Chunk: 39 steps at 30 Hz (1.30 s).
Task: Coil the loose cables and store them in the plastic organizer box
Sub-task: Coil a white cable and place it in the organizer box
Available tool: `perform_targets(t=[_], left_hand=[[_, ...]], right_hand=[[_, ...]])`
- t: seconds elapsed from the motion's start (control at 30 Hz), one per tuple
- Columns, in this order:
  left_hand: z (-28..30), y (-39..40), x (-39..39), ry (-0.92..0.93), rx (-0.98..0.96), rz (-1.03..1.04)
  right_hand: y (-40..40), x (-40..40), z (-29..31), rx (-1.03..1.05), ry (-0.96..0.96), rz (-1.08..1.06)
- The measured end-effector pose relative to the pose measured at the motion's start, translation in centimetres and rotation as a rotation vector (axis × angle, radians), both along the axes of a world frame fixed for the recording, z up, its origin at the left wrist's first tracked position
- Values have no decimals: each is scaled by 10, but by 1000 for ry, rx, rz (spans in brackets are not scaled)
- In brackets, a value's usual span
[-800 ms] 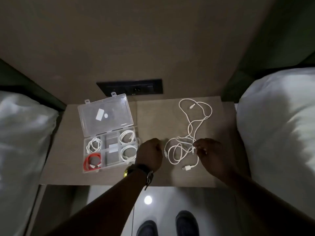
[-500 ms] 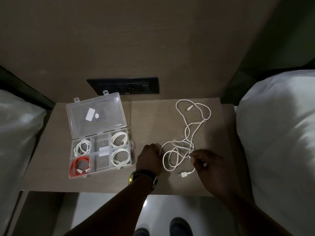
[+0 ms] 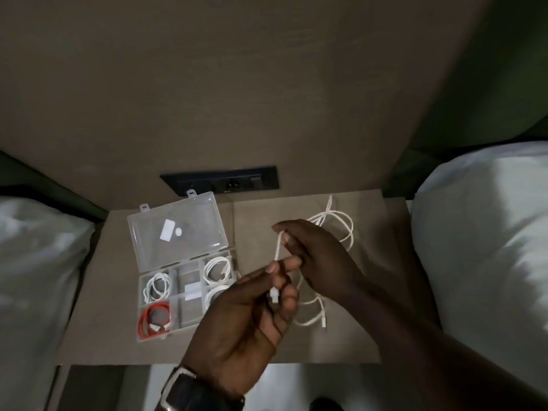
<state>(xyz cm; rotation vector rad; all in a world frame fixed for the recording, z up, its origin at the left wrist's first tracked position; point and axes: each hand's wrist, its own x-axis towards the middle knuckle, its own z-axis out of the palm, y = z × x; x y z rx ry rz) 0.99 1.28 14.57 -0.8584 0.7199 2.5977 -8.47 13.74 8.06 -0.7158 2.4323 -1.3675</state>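
A bedroom, likely a hotel room: a narrow bedside surface (image 3: 355, 345) sits between 2 white-sheeted beds (image 3: 489, 247), below a padded wall panel (image 3: 237, 84) with a black socket strip (image 3: 219, 180).

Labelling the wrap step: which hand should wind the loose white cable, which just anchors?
Right hand should probably wind: it pinches the white cable further along, nearest the slack lying on the table. Left hand holds the connector end, so it suits anchoring the coil.

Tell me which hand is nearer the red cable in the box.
Left. The left hand is just right of the red cable; the right hand is farther right, beyond it.
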Motion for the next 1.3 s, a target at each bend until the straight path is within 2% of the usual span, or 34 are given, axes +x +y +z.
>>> perform_targets(t=[0.07,0.17,0.27,0.37,0.47,0.5,0.57,0.6,0.63,0.7,0.77,0.83,0.9,1.0,1.07,1.17,1.3], left_hand=[[12,-1,3,74,100,27],[25,-18,-4,363,172,174],[37,-42,-23,538,-7,381],[40,-63,-34,553,-193,547],[31,-83,-35,609,-353,620],[24,-89,-34,607,-576,624],[4,-95,-31,476,-1394,499],[-12,-96,-27,392,-1723,367],[-28,-95,-22,330,-1899,183],[-58,-89,-11,220,-1978,-178],[-78,-82,-2,183,-1784,-339],[-83,-71,3,168,-1485,-304],[-75,-58,5,111,-1062,-216],[-59,-50,3,124,-297,-77],[-50,-52,-6,214,23,28],[-43,-53,-28,311,176,209],[-51,-63,-58,281,236,498]], right_hand=[[-8,-9,9,-21,-22,72],[-14,-8,12,-36,-71,121],[-12,0,6,98,-18,154],[-8,-4,4,199,135,139],[-8,-13,11,347,225,88],[-9,-15,14,394,224,99],[-11,-16,22,418,256,137],[-11,-16,27,405,296,146],[-11,-17,33,385,349,139],[-9,-22,42,358,472,97],[-6,-31,46,373,546,48],[-3,-42,44,379,549,12],[0,-56,35,398,507,-5],[1,-67,12,439,390,-12],[-1,-63,-8,519,339,-5],[-4,-46,-35,616,265,39],[-12,-18,-43,529,181,138]])
